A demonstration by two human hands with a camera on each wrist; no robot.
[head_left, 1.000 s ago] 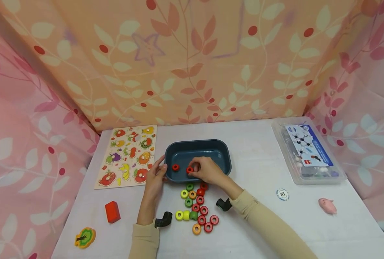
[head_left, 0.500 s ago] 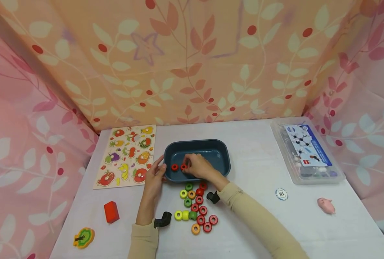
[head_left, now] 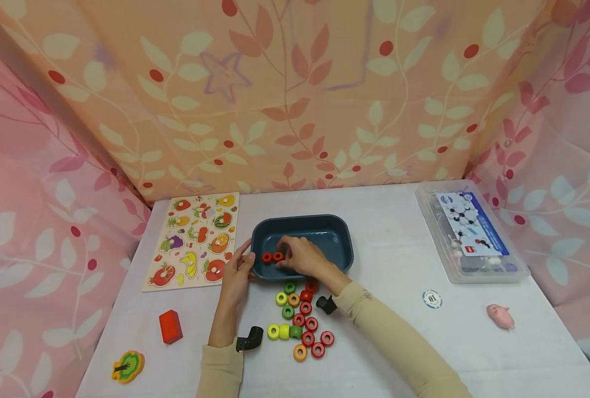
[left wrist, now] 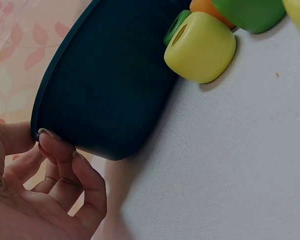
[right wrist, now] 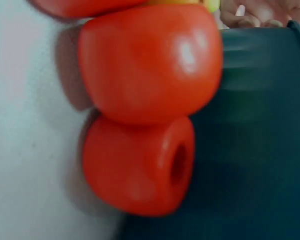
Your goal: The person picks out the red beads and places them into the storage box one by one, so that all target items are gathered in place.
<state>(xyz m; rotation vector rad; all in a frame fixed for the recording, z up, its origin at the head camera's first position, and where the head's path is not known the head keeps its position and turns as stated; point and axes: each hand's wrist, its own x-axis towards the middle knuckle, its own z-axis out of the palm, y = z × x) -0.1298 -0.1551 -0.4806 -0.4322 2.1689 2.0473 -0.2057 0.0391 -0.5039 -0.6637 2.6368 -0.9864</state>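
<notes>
My left hand (head_left: 236, 271) holds the left end of a dark blue rectangular tray (head_left: 342, 224). In the left wrist view, its thumb and fingers pinch the rim of the tray (left wrist: 100, 85). Two red ring beads (head_left: 267, 257) lie side by side on the tray floor at the left. My right hand (head_left: 304, 257) reaches over the tray's front wall, with thumb and index finger parted beside the right-hand red bead (head_left: 278, 256). In front of the tray lie several red beads (head_left: 312, 324), with yellow, green and orange ones. Large red beads (right wrist: 150, 65) fill the right wrist view, which hides the right fingers.
A wooden fruit puzzle board (head_left: 195, 237) lies left of the tray. Nearer are a red block (head_left: 170, 326) and a tree-shaped toy (head_left: 128, 366). At right are a clear plastic case (head_left: 469, 232), a poker chip (head_left: 432, 299) and a pink pig (head_left: 501, 316).
My right hand has moved left inside the tray, bringing a red bead up beside the other one, and its fingers have since parted from it. My left hand stays on the rim.
</notes>
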